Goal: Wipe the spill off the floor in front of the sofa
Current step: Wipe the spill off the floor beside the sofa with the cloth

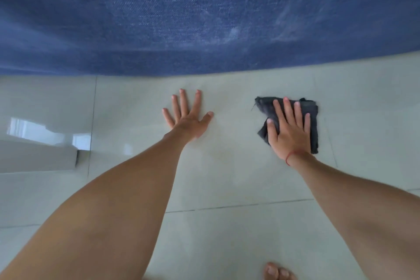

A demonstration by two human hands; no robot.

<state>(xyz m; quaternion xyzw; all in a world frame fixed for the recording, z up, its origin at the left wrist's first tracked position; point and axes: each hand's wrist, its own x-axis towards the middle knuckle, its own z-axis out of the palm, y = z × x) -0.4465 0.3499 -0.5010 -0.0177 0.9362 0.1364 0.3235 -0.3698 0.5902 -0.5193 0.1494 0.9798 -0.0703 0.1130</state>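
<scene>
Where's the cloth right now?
In the head view, the dark cloth lies flat on the tiled floor, right of centre, pressed under the right hand, just short of the blue sofa.

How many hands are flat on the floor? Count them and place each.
2. The left hand lies bare on the floor near the sofa; the right hand presses the dark cloth.

light: you get soft, even daylight | glare: window reflection on glossy floor [34, 129] at left | blur: slight softness | edges: wide-angle bowing
</scene>
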